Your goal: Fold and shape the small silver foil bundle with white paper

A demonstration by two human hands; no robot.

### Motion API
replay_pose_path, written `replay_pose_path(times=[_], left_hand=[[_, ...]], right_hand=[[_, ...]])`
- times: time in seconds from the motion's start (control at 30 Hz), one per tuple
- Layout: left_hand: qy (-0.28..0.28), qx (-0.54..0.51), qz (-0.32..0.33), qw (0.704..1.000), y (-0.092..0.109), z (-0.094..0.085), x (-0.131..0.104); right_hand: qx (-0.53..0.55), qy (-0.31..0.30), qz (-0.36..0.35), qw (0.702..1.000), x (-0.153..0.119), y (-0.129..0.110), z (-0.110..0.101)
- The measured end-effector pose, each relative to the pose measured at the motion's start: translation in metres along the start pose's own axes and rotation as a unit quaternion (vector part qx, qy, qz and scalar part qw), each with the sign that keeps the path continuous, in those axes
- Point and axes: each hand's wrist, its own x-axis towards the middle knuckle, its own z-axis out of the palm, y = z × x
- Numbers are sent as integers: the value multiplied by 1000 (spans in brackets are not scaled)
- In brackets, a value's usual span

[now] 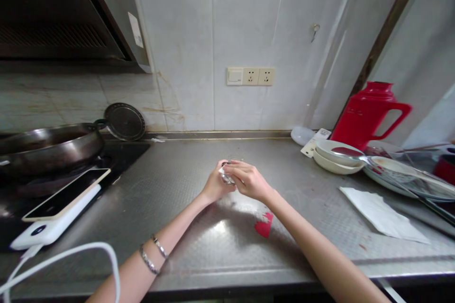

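Over the middle of the steel counter [177, 170], my two hands meet. My left hand [216, 184] is wrapped round a small shiny, silvery thing [227, 179], whose kind is mostly hidden by fingers. From above, my right hand [249, 180] bends over its top, fingers pressed together on a bit of white tissue [222, 169] at the opening. A torn red scrap [263, 225] lies on the counter below my right wrist. Silver bracelets [149, 259] circle my left forearm.
On the left are a pan [53, 144] on the stove, a phone [67, 195] and a white power bank [57, 220] with a cable. To the right stand stacked bowls [337, 165], a red thermos jug [366, 113] and a plate with utensils; a folded napkin [384, 213] lies nearer.
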Motion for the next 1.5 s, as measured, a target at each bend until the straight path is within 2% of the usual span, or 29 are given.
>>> replay_pose_path(times=[0.1, 0.2, 0.27, 0.33, 0.47, 0.53, 0.67, 0.77, 0.97, 1.1, 1.17, 1.23, 1.33, 1.4, 1.5], left_hand=[[-5, -13, -15, 1000, -3, 1, 0], [1, -27, -36, 999, -6, 1, -1], [3, -33, -51, 998, -5, 2, -2], [6, -43, -63, 997, -3, 2, -2], [0, -86, -71, 994, 5, 3, -2], [2, -99, -77, 992, 10, 2, -3], [4, -111, -113, 987, 18, 0, -2], [13, -128, -110, 986, 19, -1, 0], [46, -148, -125, 980, 5, -5, 3], [52, -162, -146, 975, 0, -11, 4], [57, -142, -157, 976, 2, -12, 4], [54, -121, -167, 977, 6, -12, 5], [50, -118, -167, 978, 10, -10, 5], [48, -120, -153, 980, 11, -8, 3], [25, -125, -110, 986, 9, -5, 2]], right_hand=[[13, 41, 52, 998, 1, -2, -2], [-3, 156, 165, 974, 1, 4, -6], [-13, 200, 215, 956, 1, 12, -8], [-1, 182, 227, 957, 0, 18, -8], [80, 79, 216, 970, -2, 19, 0], [115, 50, 210, 970, -3, 16, 4], [143, 48, 191, 970, -3, 12, 6], [123, 48, 152, 980, -3, 11, 5], [78, 14, 40, 996, -3, 1, 11], [97, -17, 7, 995, -3, -11, 16], [103, 19, 40, 994, -2, -14, 15], [91, 102, 111, 984, -1, -12, 10], [69, 213, 237, 945, 0, 0, 3], [74, 243, 292, 922, 0, 13, 2], [136, 228, 328, 907, -1, 27, 6]])
